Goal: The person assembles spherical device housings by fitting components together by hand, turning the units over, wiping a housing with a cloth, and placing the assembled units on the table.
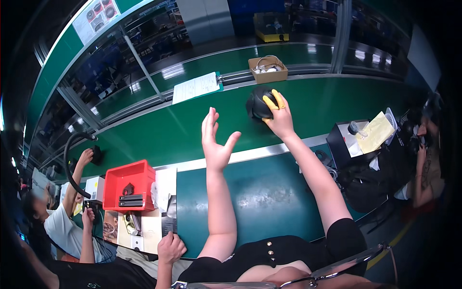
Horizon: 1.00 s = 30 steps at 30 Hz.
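Observation:
On the green belt (231,103) ahead of me, my right hand (279,115) grips a black rounded object (258,102) from its right side. Yellow finger cots cover some of that hand's fingertips. The object's exact kind does not show; it is dark, smooth and bulging. My left hand (217,147) is raised to the left of it, touching nothing, fingers stretched up and thumb spread wide. Below my forearms lies the dark green mat (260,197) of the workbench.
Behind the belt are a clipboard (195,88) with paper and a cardboard box (267,75) holding white cabled items. A red bin (126,178) with black parts stands left. At right are a black box (344,142) and black bags (363,185). Co-workers sit on both sides.

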Each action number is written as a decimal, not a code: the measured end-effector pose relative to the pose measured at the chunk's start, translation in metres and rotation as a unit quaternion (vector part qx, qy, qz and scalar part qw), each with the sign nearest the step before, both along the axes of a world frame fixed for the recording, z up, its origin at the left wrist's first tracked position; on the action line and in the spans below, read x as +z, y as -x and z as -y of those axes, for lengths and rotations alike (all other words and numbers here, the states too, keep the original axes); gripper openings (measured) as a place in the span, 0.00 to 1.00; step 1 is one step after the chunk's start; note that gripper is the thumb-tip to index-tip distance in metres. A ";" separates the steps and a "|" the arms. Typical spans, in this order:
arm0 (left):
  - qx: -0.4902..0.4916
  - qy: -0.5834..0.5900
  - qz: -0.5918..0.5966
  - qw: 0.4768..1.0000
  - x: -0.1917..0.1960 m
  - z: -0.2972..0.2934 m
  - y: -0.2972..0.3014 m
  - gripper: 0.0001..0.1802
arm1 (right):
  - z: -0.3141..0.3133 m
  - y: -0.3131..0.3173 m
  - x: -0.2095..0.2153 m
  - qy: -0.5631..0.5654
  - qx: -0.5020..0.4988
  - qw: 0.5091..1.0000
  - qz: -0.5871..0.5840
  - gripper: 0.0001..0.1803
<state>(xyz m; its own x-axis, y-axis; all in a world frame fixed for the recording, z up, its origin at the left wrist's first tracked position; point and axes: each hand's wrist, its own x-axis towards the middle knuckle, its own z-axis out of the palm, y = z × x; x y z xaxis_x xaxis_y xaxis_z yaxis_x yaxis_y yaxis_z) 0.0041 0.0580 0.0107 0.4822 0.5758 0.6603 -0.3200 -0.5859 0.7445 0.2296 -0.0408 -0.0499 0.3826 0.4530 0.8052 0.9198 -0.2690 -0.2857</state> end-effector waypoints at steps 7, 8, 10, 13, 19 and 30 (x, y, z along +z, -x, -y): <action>0.012 0.063 0.052 0.997 -0.006 -0.006 0.000 0.25 | 0.005 -0.002 -0.013 0.228 -0.084 0.966 -0.089 0.42; 0.003 0.088 0.077 0.993 -0.006 -0.004 -0.002 0.20 | 0.011 0.002 -0.011 0.198 -0.051 0.974 -0.102 0.42; -0.007 0.097 0.083 0.992 -0.006 0.001 -0.006 0.18 | 0.027 0.012 -0.018 0.154 0.030 0.982 -0.101 0.40; 0.007 0.089 0.103 0.991 -0.010 0.004 -0.013 0.12 | 0.039 0.045 -0.047 0.101 0.149 0.977 -0.114 0.32; -0.079 0.145 0.100 0.981 -0.059 0.042 -0.046 0.18 | 0.042 0.114 -0.105 0.036 0.240 0.741 -0.626 0.17; 0.017 -0.173 -0.073 0.982 -0.129 0.144 -0.019 0.23 | 0.054 0.137 -0.143 -0.125 0.187 0.848 -0.480 0.18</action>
<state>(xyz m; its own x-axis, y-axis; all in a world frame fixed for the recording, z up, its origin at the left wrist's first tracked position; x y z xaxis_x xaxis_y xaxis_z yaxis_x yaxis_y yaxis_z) 0.0234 -0.0856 -0.1185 0.5712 0.3467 0.7440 -0.1997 -0.8205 0.5356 0.0928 -0.0945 -0.1933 0.7832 0.5486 0.2928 0.2389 0.1693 -0.9562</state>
